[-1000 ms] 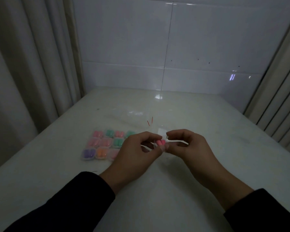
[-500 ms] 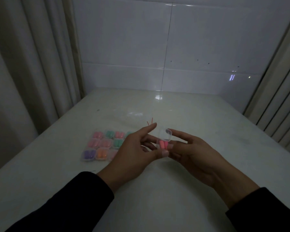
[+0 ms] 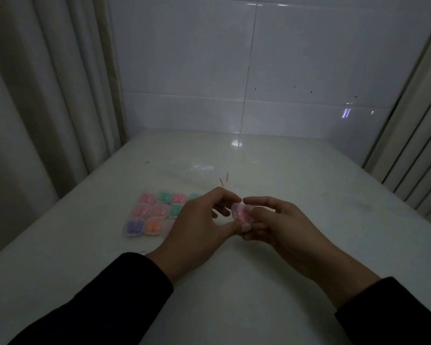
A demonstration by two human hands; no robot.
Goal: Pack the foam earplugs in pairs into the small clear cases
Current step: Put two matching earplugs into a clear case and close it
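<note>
While both hands meet above table; fingers pinch pink-filled case

Dim, soft focus; glare on table; edges perhaps bowed.

— What do we have around us here?
— We see a pale, glossy desk running up to a wall of large white tiles.
— And on it?
— Two thin red slivers lie near the middle, close together; we cannot tell what they are.
— The sides?
— Pale curtains hang at our left, and ribbed vertical slats stand at our right.
</note>
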